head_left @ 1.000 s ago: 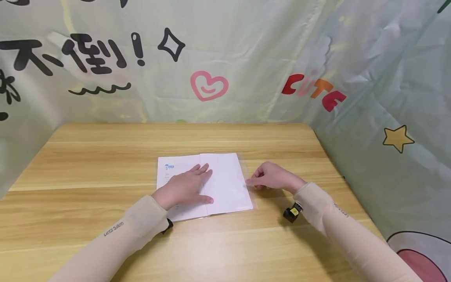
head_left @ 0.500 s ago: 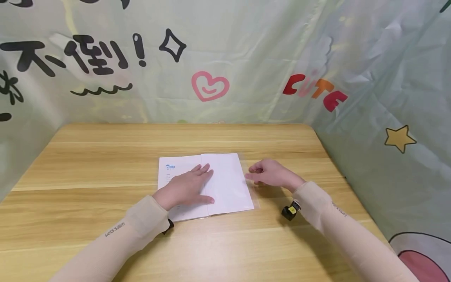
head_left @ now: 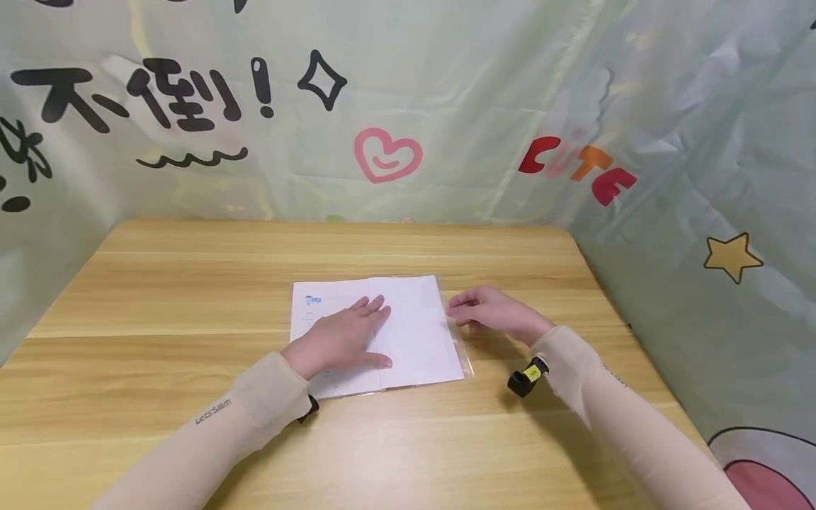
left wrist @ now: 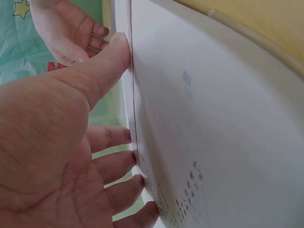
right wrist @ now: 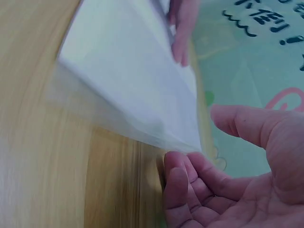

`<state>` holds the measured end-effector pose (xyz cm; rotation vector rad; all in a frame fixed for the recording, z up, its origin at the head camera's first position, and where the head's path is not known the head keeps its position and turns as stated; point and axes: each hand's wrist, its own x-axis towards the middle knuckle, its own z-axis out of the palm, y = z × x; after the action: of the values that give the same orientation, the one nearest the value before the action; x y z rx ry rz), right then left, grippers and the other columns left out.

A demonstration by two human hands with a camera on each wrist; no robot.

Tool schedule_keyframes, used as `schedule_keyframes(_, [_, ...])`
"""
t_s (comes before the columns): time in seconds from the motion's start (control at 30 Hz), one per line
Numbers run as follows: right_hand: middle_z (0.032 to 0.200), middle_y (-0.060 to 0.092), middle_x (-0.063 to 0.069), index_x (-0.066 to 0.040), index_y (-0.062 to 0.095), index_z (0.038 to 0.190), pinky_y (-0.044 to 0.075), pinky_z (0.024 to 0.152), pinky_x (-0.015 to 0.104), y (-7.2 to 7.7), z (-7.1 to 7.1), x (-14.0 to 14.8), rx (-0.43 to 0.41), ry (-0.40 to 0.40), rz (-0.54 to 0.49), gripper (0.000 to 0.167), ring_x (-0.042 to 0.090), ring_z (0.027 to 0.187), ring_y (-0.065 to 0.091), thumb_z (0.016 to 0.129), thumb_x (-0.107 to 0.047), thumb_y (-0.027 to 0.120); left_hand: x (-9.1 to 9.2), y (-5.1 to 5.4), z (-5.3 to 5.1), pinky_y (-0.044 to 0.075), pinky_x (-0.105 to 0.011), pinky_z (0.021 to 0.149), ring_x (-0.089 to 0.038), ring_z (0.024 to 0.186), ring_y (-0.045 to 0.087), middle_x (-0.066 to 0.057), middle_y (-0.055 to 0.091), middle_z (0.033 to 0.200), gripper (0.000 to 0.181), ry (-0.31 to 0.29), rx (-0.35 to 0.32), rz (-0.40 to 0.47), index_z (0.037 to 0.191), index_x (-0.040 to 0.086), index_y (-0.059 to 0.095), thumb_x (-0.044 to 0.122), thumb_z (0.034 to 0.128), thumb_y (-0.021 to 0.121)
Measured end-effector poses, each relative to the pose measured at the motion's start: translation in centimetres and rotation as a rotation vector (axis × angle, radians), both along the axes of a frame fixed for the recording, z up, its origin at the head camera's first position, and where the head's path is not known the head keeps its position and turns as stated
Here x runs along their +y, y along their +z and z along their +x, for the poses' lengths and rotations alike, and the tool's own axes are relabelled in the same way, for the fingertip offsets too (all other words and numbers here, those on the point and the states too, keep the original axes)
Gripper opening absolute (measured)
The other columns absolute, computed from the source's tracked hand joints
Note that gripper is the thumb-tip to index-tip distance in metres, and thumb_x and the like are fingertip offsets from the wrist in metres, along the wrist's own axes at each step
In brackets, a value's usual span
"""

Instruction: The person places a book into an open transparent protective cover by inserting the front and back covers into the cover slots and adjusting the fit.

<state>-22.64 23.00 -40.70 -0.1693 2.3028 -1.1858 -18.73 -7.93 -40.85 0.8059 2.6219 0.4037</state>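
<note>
An open booklet (head_left: 417, 336) with white pages lies on the wooden table, small blue and dark print on its left page. A clear plastic cover (right wrist: 102, 111) sticks out past the right page's edge. My left hand (head_left: 338, 343) lies spread over the middle fold, its fingers and thumb resting on the paper. At the right edge is my right hand (head_left: 500, 312); in the right wrist view its fingertips (right wrist: 175, 159) touch the cover's far corner from below. The thumb (right wrist: 232, 118) stands apart from those fingers, which are loosely bent.
The wooden table (head_left: 191, 290) extends around the booklet. A pale green printed curtain (head_left: 446, 85) hangs behind it and along the right side. A black wrist camera (head_left: 525, 379) hangs under the right wrist, just above the tabletop.
My right hand has shifted slightly up along the cover's edge and its fingers have loosened. The cover strip looks a little raised. My left hand stays on the fold; the head view has turned slightly left.
</note>
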Motion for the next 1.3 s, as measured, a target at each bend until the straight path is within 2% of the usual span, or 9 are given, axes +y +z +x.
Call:
schedule_keyframes(0.07, [0.119,0.072,0.014,0.009,0.058,0.141,0.057,0.085,0.029,-0.1,0.0,0.0,-0.025,-0.004,-0.039,0.049,0.016,0.098,0.068,0.106,-0.024,0.068,0.0,0.0,0.0,0.03,-0.057,0.132,-0.036,0.168,0.017,-0.01,0.018,0.181,0.094,0.001,-0.002,0.003,0.169,0.007,0.031,0.052,0.0984,0.075])
schedule_keyframes(0.17, [0.109,0.072,0.009,0.009,0.056,0.142,0.057,0.084,0.028,-0.1,0.1,0.1,-0.041,0.0,-0.085,0.047,0.016,0.094,0.066,0.107,-0.021,0.065,0.1,0.0,0.1,0.031,-0.057,0.131,-0.036,0.168,0.017,-0.008,0.017,0.181,0.095,0.007,-0.001,-0.002,0.169,0.009,0.031,0.053,0.0981,0.075])
schedule_keyframes(0.3, [0.09,0.066,0.001,0.006,0.066,0.12,0.055,0.079,0.027,-0.1,0.2,0.4,-0.035,0.022,-0.086,0.029,0.016,0.084,0.062,0.111,-0.021,0.059,0.0,0.2,0.2,0.031,-0.058,0.131,-0.034,0.168,0.018,-0.007,0.017,0.181,0.095,0.014,0.004,0.001,0.17,0.01,0.031,0.054,0.0975,0.075])
schedule_keyframes(0.4, [0.083,0.064,-0.002,0.001,0.069,0.103,0.055,0.077,0.027,-0.3,0.2,0.6,-0.03,0.048,-0.061,0.028,0.014,0.081,0.062,0.112,-0.023,0.057,0.0,0.2,0.1,0.03,-0.057,0.131,-0.035,0.168,0.019,-0.007,0.018,0.181,0.095,0.014,0.008,0.01,0.17,0.01,0.031,0.053,0.0974,0.076])
schedule_keyframes(0.63, [0.082,0.068,0.0,-0.004,0.071,0.095,0.055,0.075,0.026,-0.5,0.2,0.2,-0.012,0.075,-0.04,0.031,0.016,0.079,0.064,0.112,-0.026,0.059,0.0,0.2,0.1,0.032,-0.061,0.13,-0.035,0.167,0.02,-0.007,0.018,0.181,0.095,0.011,0.002,0.02,0.17,0.009,0.031,0.053,0.0976,0.076])
schedule_keyframes(0.87, [0.079,0.064,0.0,-0.008,0.067,0.087,0.054,0.076,0.028,-0.3,0.0,-0.5,0.007,0.087,-0.023,0.033,0.017,0.078,0.061,0.11,-0.031,0.062,-0.2,0.0,0.1,0.035,-0.061,0.128,-0.032,0.168,0.021,-0.006,0.016,0.181,0.099,0.029,-0.001,0.057,0.171,0.011,0.027,0.051,0.0967,0.078])
schedule_keyframes(1.1, [0.071,0.056,0.0,-0.011,0.059,0.078,0.045,0.069,0.028,-0.2,0.0,-1.3,0.014,0.079,0.002,0.038,0.018,0.069,0.051,0.105,-0.034,0.07,-0.4,-0.1,0.2,0.034,-0.055,0.129,-0.036,0.164,0.03,-0.014,0.012,0.181,0.11,0.07,-0.007,0.142,0.171,0.004,0.021,0.049,0.0927,0.083])
schedule_keyframes(1.3, [0.067,0.054,-0.001,-0.012,0.06,0.077,0.04,0.063,0.028,0.2,-0.1,-1.7,0.029,0.063,0.023,0.036,0.016,0.065,0.048,0.103,-0.035,0.072,-0.7,-0.3,0.2,0.035,-0.054,0.129,-0.038,0.162,0.033,-0.016,0.016,0.18,0.109,0.093,-0.013,0.161,0.17,0.004,0.024,0.05,0.0918,0.084])
